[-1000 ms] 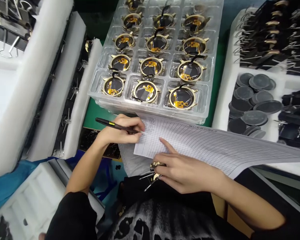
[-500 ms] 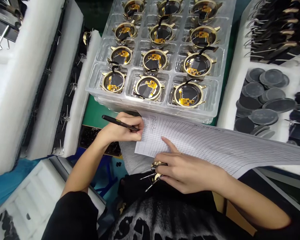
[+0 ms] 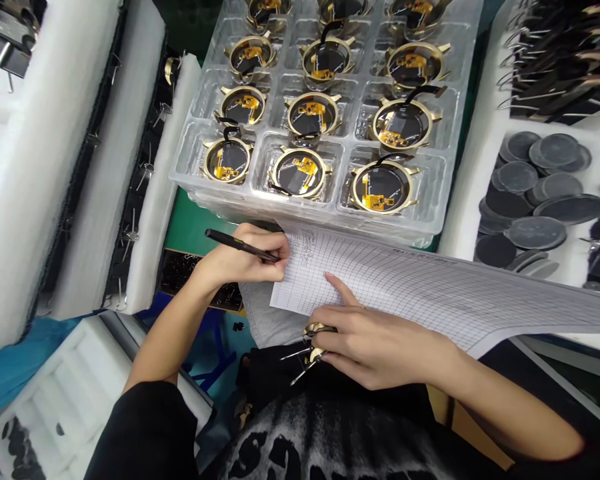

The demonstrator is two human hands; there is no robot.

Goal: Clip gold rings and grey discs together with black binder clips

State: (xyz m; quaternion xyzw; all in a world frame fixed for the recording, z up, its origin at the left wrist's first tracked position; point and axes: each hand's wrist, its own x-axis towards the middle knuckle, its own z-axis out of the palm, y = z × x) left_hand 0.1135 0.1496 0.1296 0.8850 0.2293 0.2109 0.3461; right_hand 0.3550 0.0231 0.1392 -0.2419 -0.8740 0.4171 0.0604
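Note:
A black pen (image 3: 240, 245) is gripped in my left hand (image 3: 253, 257), which is closed at the left edge of a gridded paper sheet (image 3: 380, 280). Handwriting shows on the sheet beside that hand; the pen's tip is hidden by the fingers. My right hand (image 3: 365, 340) has its index finger stretched out on the paper. Its other fingers are curled around a gold watch case (image 3: 319, 329), partly covered by them. Two thin metal clip handles (image 3: 303, 370) stick out from the case toward my body.
Behind the paper stands a stack of clear plastic trays (image 3: 300, 208) holding several gold watch cases. White foam blocks (image 3: 93, 220) with clips are on the left. On the right, a white foam tray (image 3: 460, 220) holds dark discs (image 3: 535, 232) and clipped black parts.
The view has shifted slightly, so the trays and discs appear a little larger and further right. Both hands keep their pose, the pen and watch case still held.

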